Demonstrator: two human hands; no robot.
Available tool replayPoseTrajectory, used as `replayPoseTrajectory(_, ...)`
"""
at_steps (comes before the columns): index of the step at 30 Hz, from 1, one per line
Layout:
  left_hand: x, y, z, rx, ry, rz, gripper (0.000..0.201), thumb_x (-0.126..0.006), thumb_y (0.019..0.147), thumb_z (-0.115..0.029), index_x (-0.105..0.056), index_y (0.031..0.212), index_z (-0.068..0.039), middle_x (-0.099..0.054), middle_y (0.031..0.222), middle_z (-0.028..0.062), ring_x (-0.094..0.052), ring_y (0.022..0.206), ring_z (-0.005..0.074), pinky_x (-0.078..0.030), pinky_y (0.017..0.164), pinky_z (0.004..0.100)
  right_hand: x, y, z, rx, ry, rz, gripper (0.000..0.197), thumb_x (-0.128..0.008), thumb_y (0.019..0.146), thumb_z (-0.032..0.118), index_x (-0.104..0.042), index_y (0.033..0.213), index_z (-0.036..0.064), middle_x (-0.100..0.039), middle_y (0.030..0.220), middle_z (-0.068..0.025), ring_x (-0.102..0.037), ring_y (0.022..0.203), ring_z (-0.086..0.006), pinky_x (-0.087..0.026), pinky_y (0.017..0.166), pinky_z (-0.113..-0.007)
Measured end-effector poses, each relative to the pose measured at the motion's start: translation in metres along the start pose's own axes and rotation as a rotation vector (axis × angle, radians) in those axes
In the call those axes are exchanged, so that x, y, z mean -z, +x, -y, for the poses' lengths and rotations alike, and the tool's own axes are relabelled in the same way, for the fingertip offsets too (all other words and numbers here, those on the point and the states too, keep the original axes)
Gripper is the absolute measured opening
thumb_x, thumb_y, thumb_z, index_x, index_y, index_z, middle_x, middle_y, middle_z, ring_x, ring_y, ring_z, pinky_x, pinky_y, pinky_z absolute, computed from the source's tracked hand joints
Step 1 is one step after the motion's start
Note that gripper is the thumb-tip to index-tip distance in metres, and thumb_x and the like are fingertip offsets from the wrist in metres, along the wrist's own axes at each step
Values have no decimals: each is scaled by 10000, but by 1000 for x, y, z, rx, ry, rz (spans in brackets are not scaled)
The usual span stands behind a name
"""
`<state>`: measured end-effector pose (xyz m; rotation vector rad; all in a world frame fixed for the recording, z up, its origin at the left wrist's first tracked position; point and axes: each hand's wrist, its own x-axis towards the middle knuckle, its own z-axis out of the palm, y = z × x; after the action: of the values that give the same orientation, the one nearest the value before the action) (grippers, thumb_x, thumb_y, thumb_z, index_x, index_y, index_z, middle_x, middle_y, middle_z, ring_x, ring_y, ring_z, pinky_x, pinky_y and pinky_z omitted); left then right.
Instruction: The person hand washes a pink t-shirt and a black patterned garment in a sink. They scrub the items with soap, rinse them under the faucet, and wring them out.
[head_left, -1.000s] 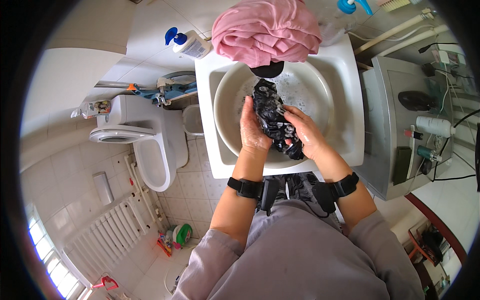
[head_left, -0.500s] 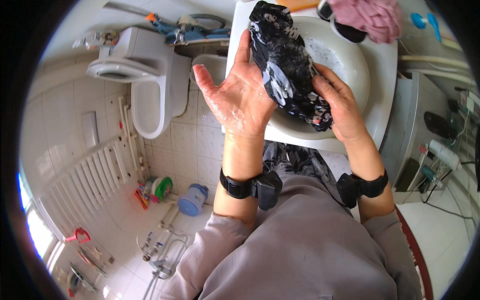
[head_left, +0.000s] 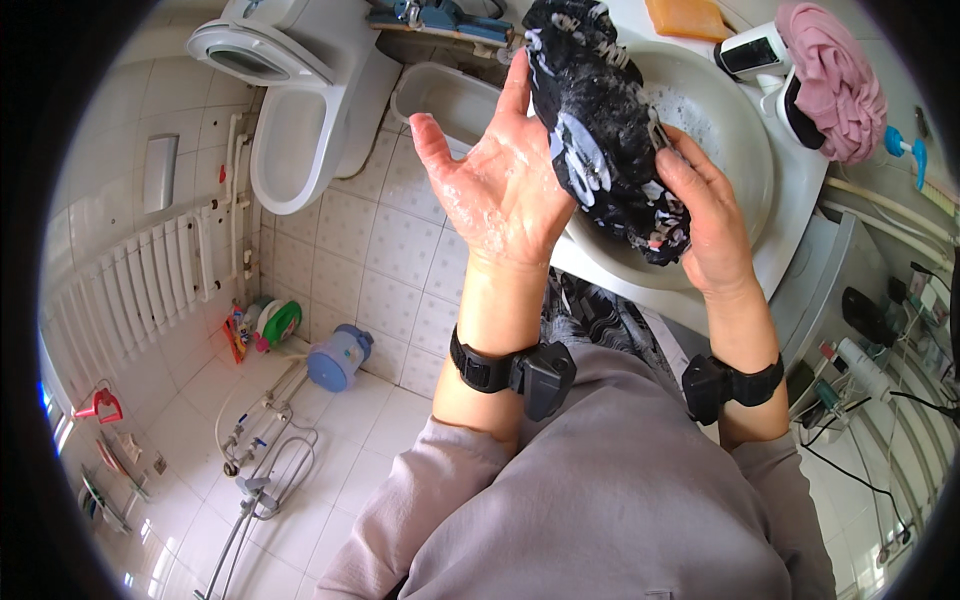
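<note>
**Wet black garment held over basin**

Head view: the black patterned garment (head_left: pixel 605 125), wet and sudsy, is held above the white basin (head_left: pixel 745 170). The right hand (head_left: pixel 712 225) is clamped on its right side. The left hand (head_left: pixel 505 185) is spread open, palm up, fingertips touching the cloth. A toilet (head_left: pixel 285 110) is seen far left; a pink towel (head_left: pixel 835 75) far right.

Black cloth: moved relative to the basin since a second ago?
Yes. The black cloth has been lifted from the middle of the basin up over its near-left rim, held between the left hand and right hand.
</note>
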<state>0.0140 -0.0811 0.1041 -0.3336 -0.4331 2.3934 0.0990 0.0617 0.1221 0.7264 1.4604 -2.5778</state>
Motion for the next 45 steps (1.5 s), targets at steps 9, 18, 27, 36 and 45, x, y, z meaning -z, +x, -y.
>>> replayPoseTrajectory(9, 67, 25, 52, 8, 823, -620, 792, -483, 786, -626, -256, 1376, -149, -400, 1309, 108, -405, 1180, 270, -290, 1018, 422, 42, -5, -9, -92, 749, 69, 268, -522, 819, 109, -528, 1057, -14, -606, 861, -82, -459, 469, -93, -356, 388, -227)
replayPoseTrajectory(18, 97, 67, 59, 141, 706, -450, 339, -536, 868, -348, -466, 1137, -153, -615, 990, 150, -619, 827, 267, -526, 728, 379, 52, -20, -35, 262, -236, -358, 535, -539, 843, 135, -363, 1347, 166, -538, 1104, -76, -530, 697, -94, -445, 503, -221)
replayPoseTrajectory(27, 141, 59, 62, 343, 636, -360, 303, -445, 927, -330, -573, 973, -59, -594, 788, 64, -575, 716, 164, -471, 626, 309, 54, 5, -23, 352, -883, -597, 312, -633, 775, 338, -552, 937, 84, -598, 729, -163, -599, 724, -324, -462, 633, -385)
replayPoseTrajectory(36, 129, 64, 24, 222, 1438, -334, 330, -474, 897, -393, -541, 980, -81, -575, 910, 93, -565, 823, 222, -476, 731, 352, 16, -9, -38, 651, -903, -523, 297, -712, 703, 312, -546, 822, 96, -481, 861, -84, -585, 723, -305, -484, 625, -397)
replayPoseTrajectory(45, 72, 61, 61, 257, 926, -591, 368, -515, 857, -400, -523, 1053, -87, -591, 928, 80, -587, 898, 220, -466, 818, 398, 108, 34, -51, 190, 95, -643, 272, -564, 855, 316, -617, 850, 50, -592, 656, -9, -569, 556, -129, -411, 483, -274)
